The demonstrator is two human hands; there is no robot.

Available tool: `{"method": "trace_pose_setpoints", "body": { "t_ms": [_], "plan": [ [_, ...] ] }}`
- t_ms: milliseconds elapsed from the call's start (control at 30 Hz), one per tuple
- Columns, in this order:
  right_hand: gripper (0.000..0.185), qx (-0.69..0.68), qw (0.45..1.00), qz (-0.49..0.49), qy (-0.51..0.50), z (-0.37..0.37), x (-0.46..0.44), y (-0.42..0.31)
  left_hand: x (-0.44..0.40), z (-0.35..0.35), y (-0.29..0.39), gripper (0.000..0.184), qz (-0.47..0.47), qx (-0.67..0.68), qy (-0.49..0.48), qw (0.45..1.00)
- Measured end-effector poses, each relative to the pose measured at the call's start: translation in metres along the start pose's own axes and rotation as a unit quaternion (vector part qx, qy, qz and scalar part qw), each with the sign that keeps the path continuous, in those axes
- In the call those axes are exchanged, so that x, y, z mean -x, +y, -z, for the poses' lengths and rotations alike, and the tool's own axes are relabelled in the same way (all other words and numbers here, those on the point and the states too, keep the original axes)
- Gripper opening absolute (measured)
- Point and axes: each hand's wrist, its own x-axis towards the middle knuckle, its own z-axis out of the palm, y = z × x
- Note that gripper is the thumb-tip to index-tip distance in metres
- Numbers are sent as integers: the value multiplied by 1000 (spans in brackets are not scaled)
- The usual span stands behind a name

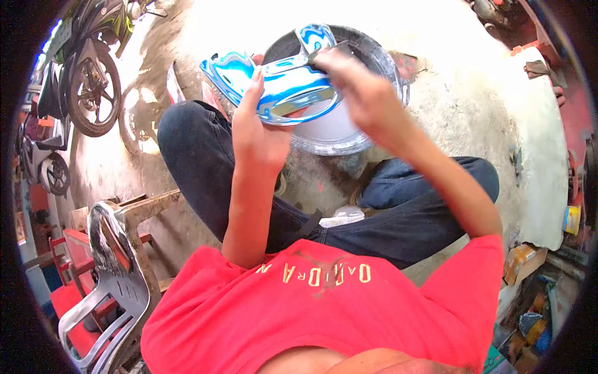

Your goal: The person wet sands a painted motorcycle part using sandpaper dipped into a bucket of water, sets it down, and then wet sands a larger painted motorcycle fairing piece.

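Note:
My left hand point(260, 124) grips a glossy blue-and-white motorcycle body panel point(289, 86), its thumb on the near face and the other fingers mostly hidden behind it. The panel is tilted, with a long oval opening along its lower edge and a lobe at its upper end. Slightly blurred, my right hand point(361, 84) has its fingers closed at the panel's upper right, around a small dark thing point(313, 57) that I cannot make out. Below the panel is a round dark basin point(392, 68) holding pale liquid.
Motorcycles point(93, 87) stand at the upper left. A grey plastic chair point(118, 274) and a wooden frame point(149, 209) are at the lower left. On the right lie a pale slab point(542, 162) and a cardboard box point(523, 262). Other glossy panels point(174, 84) lie beside my left knee.

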Motion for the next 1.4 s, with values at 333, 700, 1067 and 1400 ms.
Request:
{"method": "trace_pose_setpoints", "body": {
  "t_ms": [333,700,1067,1400],
  "plan": [
    [33,-59,998,12,-24,-11,3,-11,0,10,2,39,16,36,-27,999],
    [40,111,990,81,-23,-12,5,12,4,3,-10,35,64,32,3,997],
    [44,114,986,117,-29,-17,5,-8,-1,9,-5,43,20,-4,55,998],
    [33,141,988,64,-1,-15,6,18,4,-2,0,38,-1,-73,51,996]
  ]
}}
